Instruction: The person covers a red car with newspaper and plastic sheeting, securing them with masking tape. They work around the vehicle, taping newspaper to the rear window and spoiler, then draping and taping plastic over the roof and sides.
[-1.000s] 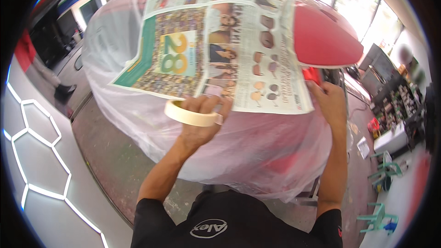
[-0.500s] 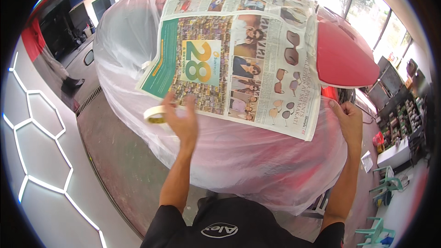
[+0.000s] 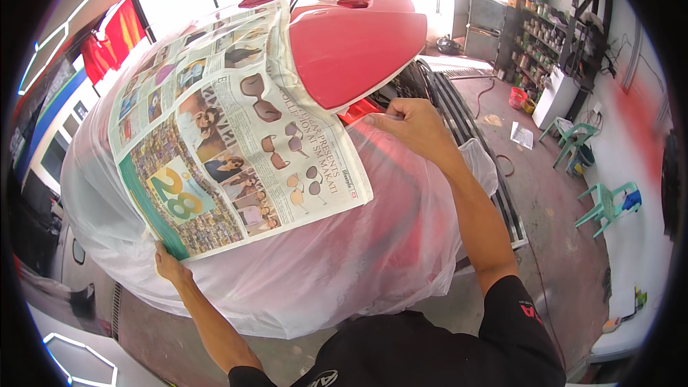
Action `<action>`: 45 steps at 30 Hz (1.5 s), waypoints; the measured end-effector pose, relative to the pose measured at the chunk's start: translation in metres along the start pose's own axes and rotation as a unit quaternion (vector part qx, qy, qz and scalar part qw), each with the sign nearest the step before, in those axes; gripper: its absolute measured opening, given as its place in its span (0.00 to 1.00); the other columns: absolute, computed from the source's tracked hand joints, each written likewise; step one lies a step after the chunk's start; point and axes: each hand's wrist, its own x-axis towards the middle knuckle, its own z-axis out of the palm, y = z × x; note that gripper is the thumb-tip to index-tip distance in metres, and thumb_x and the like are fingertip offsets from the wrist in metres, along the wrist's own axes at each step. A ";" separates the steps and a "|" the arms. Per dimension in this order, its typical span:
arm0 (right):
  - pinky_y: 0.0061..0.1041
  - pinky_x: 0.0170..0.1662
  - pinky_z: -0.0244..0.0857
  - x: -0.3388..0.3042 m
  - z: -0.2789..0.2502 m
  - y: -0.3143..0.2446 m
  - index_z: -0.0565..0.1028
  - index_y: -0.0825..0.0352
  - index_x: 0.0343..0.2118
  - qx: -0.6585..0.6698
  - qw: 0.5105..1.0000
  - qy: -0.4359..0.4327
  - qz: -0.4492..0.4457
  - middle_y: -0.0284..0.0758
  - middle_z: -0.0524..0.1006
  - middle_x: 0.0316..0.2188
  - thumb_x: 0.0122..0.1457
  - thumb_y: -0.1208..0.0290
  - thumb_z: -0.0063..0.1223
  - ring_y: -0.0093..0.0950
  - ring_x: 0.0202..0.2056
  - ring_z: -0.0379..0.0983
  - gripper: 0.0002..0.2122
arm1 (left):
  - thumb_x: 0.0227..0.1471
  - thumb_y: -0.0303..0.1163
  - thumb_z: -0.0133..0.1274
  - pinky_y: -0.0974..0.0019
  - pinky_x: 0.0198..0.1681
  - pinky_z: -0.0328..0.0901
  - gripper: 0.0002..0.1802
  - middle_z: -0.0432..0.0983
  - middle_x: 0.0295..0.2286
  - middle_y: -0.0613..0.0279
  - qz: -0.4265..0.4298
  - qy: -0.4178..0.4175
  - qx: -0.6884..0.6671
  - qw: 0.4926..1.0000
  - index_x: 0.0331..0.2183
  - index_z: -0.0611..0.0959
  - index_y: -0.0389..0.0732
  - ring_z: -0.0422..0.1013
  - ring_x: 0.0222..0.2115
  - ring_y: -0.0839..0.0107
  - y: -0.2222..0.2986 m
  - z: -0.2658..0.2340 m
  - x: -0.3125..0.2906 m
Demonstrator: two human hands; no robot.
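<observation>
A newspaper sheet (image 3: 215, 150) lies over translucent plastic sheeting (image 3: 344, 258) that drapes a large rounded vehicle body. My left hand (image 3: 173, 265) is closed at the newspaper's near left corner, with its fingers partly hidden. No tape roll shows there. Bent in a pinch, my right hand (image 3: 419, 129) grips the edge of the plastic sheeting just right of the newspaper. A bare red body panel (image 3: 351, 50) rises beyond that hand, along the newspaper's right edge. Between panel and sheeting, a strip of brighter red surface (image 3: 360, 110) shows.
A black slatted rack (image 3: 476, 150) stands right of the covered body. Green plastic chairs (image 3: 605, 202) are farther right on the floor. Shelves of cans (image 3: 541, 39) and a red bucket (image 3: 517, 97) stand at the back right. A hose (image 3: 537, 279) runs along the floor.
My view has swung to the right. My left hand has come to the newspaper's corner, and the tape roll that hung from it is out of sight. My right hand stays at the sheeting's edge.
</observation>
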 end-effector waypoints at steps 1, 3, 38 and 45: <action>0.32 0.26 0.58 0.002 0.001 0.004 0.77 0.70 0.19 0.011 1.000 -0.002 0.002 0.32 0.68 0.15 0.55 0.49 0.75 0.23 0.20 0.62 0.26 | 0.68 0.43 0.58 0.61 0.45 0.72 0.24 0.82 0.41 0.57 0.014 0.038 0.060 0.997 0.53 0.83 0.30 0.76 0.40 0.66 0.000 0.000 -0.002; 0.33 0.27 0.60 0.003 0.001 0.008 0.77 0.70 0.19 0.030 0.999 -0.010 0.007 0.34 0.70 0.15 0.54 0.47 0.75 0.25 0.20 0.64 0.27 | 0.68 0.43 0.58 0.59 0.48 0.70 0.25 0.81 0.42 0.56 0.068 0.134 0.175 0.973 0.54 0.82 0.31 0.75 0.43 0.63 0.010 0.011 -0.015; 0.28 0.39 0.68 0.007 -0.098 0.310 0.86 0.69 0.36 0.140 0.944 -0.292 0.060 0.31 0.80 0.24 0.59 0.54 0.72 0.21 0.31 0.74 0.19 | 0.57 0.66 0.61 0.45 0.64 0.55 0.48 0.64 0.64 0.42 0.594 -0.161 0.380 0.691 0.68 0.76 0.46 0.58 0.63 0.45 0.113 0.229 -0.390; 0.25 0.43 0.69 -0.007 -0.031 0.423 0.85 0.69 0.41 0.305 0.933 -0.137 0.133 0.28 0.82 0.33 0.62 0.61 0.72 0.18 0.37 0.74 0.15 | 0.60 0.67 0.57 0.40 0.67 0.53 0.47 0.64 0.64 0.39 0.598 -0.166 0.381 0.685 0.69 0.75 0.46 0.60 0.63 0.42 0.113 0.235 -0.389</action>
